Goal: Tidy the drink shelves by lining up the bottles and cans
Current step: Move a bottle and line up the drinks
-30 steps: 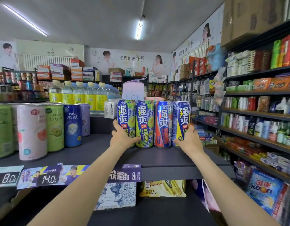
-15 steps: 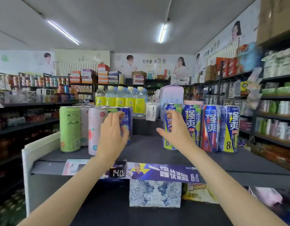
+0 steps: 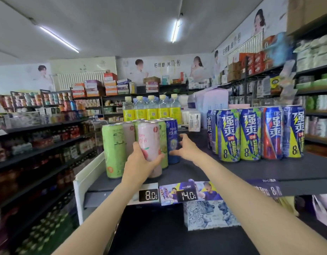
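Left hand [image 3: 140, 162] wraps the pink can [image 3: 149, 142] at the front of the left cluster on the shelf [image 3: 232, 170]. Right hand [image 3: 186, 150], fingers spread, holds nothing; its fingertips reach the blue can [image 3: 172, 142]. I judge the main risk to be toppling: these cans are tall, slim and packed touching, so dragging the pink one could tip the green can [image 3: 114, 150] beside it toward the shelf's edge.

- Two long tube lights [image 3: 58, 39] hang on the grey ceiling [image 3: 122, 24].
- Big posters [image 3: 168, 68] cover the back wall, beside a white radiator [image 3: 80, 80].
- Dark shelving [image 3: 317, 70] with goods lines both sides.
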Available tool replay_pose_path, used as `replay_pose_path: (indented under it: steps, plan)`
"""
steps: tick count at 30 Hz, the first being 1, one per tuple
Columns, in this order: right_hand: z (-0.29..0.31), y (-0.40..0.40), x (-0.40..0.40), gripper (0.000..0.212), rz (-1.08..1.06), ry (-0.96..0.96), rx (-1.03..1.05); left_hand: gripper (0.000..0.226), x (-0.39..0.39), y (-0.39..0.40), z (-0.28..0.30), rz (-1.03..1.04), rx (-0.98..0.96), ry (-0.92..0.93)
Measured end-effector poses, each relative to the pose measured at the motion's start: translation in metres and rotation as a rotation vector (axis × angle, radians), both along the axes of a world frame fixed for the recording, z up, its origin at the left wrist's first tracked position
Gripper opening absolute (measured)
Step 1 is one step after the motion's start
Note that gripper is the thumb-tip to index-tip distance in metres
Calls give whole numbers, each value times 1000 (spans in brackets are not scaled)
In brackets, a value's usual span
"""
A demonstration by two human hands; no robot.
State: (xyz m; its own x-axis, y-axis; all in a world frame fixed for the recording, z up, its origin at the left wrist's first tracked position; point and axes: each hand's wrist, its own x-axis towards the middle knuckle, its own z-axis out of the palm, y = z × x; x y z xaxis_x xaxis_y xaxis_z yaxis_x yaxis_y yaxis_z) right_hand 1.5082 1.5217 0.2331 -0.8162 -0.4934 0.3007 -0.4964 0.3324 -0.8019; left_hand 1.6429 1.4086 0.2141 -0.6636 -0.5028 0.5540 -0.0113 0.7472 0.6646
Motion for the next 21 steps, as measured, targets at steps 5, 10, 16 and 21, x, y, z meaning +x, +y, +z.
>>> replay_pose_path:
  steps: [5, 10, 16, 21]
  plan:
    - [-5, -11, -12, 60, -43, 24, -9, 57, 3, -13, 4, -236, 111, -36]
    - [1, 0, -40, 71, -221, 26, 74, 59, -2, -19, 0, -308, 155, -5]
    - [10, 0, -67, 63, -239, -75, 8, 70, -11, -28, -3, -346, 224, -3]
    - [9, -17, -74, 64, -311, -6, 66, 73, -11, -30, -5, -348, 219, -13]
